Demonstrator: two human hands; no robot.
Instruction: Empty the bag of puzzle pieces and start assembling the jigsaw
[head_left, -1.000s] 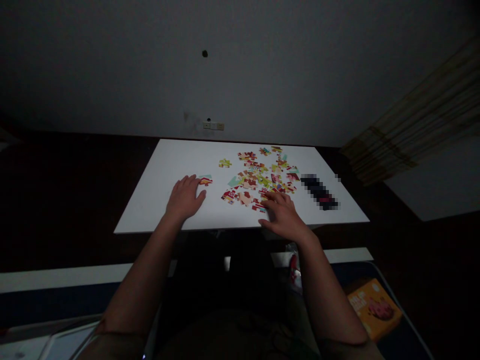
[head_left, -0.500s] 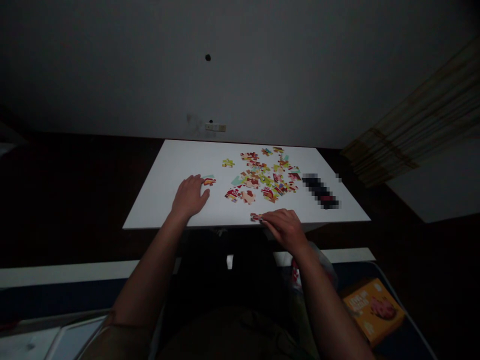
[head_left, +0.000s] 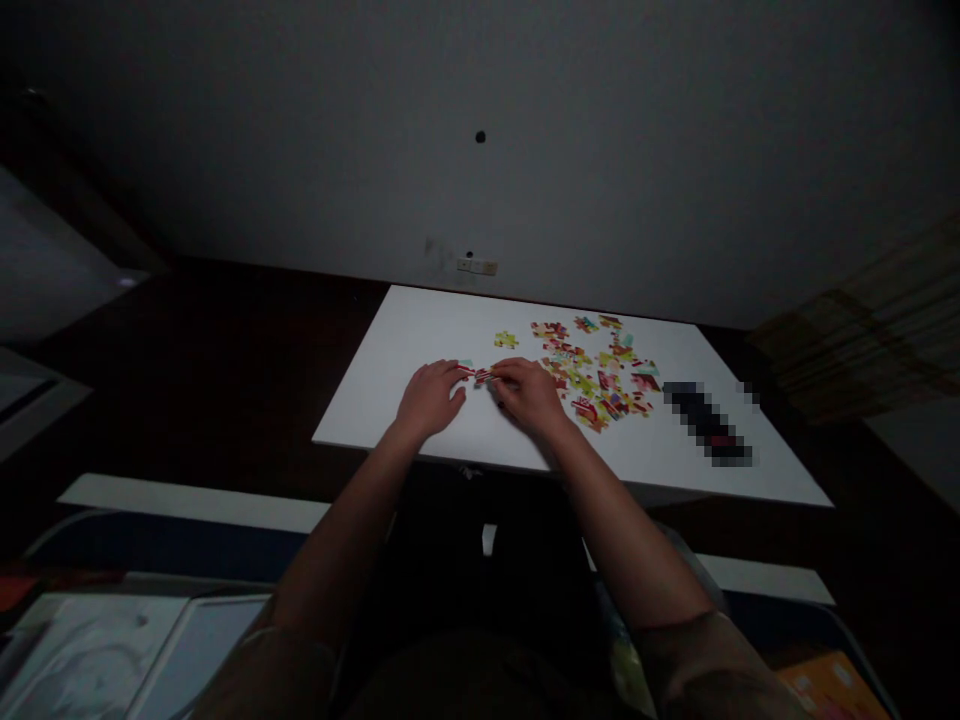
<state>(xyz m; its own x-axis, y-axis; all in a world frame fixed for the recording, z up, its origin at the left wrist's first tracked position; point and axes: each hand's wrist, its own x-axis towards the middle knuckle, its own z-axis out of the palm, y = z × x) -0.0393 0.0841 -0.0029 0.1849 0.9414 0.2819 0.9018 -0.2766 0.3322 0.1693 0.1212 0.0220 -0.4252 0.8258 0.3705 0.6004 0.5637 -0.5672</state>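
Note:
A white table [head_left: 420, 325] carries a scatter of colourful jigsaw pieces [head_left: 596, 375] on its right half. My left hand [head_left: 429, 397] lies palm down near the front edge, its fingertips pressing a red piece [head_left: 466, 370]. My right hand [head_left: 527, 393] sits just to the right of it, fingers curled, pinching a small red-and-white piece [head_left: 484, 377] against the left one. The two pieces touch between my hands. One yellow-green piece [head_left: 505, 340] lies alone just beyond my hands.
A dark pixelated object [head_left: 707, 423] lies on the table's right side. An orange box [head_left: 829, 685] sits low at the right. White sheets or trays [head_left: 112, 650] lie at the lower left. A wall with a socket plate [head_left: 478, 266] stands behind the table.
My right hand has carried a red-and-white piece from the table's front edge leftward to my left hand. The camera has swung left, so the table sits further right.

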